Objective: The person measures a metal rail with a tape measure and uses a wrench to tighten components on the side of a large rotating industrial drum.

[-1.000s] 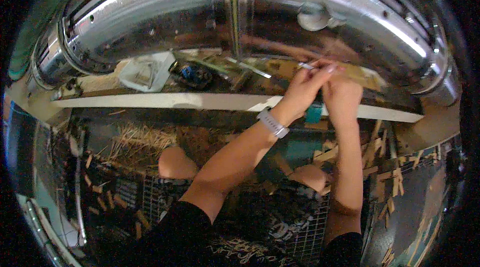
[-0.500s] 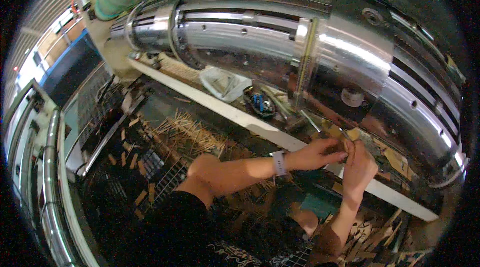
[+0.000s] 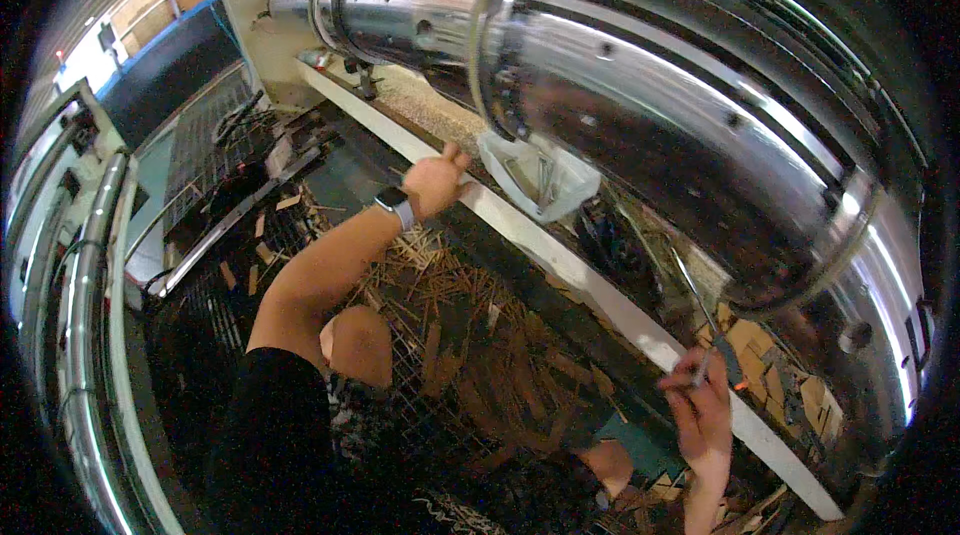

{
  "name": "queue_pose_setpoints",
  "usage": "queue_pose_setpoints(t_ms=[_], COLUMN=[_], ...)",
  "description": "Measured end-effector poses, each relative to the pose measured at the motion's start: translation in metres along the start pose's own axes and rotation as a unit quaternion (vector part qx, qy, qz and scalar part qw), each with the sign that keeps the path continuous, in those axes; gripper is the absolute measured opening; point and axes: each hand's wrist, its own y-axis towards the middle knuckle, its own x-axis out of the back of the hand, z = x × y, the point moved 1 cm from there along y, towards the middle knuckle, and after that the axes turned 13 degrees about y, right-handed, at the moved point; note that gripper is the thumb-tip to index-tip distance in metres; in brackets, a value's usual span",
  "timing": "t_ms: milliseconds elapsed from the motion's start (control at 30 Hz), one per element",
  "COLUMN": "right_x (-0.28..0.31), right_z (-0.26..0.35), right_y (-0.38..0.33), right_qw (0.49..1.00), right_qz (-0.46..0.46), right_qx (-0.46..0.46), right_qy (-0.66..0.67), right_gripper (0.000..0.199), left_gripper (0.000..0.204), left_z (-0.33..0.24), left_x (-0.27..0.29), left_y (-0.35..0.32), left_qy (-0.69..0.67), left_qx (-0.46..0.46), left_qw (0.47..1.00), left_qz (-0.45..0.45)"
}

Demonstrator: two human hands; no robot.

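Observation:
My left hand [image 3: 435, 185], with a watch [image 3: 394, 202] on its wrist, is at the white rail [image 3: 520, 240], its visible fingers apart and nothing seen in them. Beside it hangs a translucent plastic tray [image 3: 575, 180] holding thin metal pieces. Farther right, my right hand [image 3: 703, 405] pinches a small light metal piece [image 3: 700, 372], partly hidden by the fingers. Just beyond it, a thin metal rod with a dark handle [image 3: 727, 360] slants up toward the roller; I cannot tell whether the fingers touch it.
A big shiny metal cylinder [image 3: 640, 95] with slots and rings spans the far side. Below the rail lie scattered cardboard strips [image 3: 440, 275] on a dark grating. Cardboard scraps [image 3: 760, 355] pile up at right. Steel bars [image 3: 95, 335] run along the left.
My hands, together at the right before, are now apart. The left has moved far left along the rail toward the tray; the right is lower. The view has shifted, too.

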Motion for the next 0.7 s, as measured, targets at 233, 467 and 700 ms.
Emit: queue_pose_setpoints(t_ms=[233, 467, 700], right_x=[-0.172, -0.265, -0.300], right_z=[0.058, 0.038, 0.060], right_y=[0.192, 0.282, 0.295], right_qw=[0.969, 0.898, 0.851], right_qz=[-0.163, -0.366, -0.446], right_qx=[0.186, 0.189, 0.123], right_qy=[0.014, -0.154, -0.247], right_gripper=[0.016, 0.012, 0.010], left_gripper=[0.046, 0.040, 0.033], left_z=[0.127, 0.158, 0.181], left_x=[-0.097, -0.139, -0.140], left_y=[0.035, 0.045, 0.044], left_qy=[-0.044, -0.201, -0.238], left_qx=[-0.064, -0.152, -0.219], left_qw=[0.993, 0.968, 0.946], left_qz=[0.093, -0.015, -0.003])
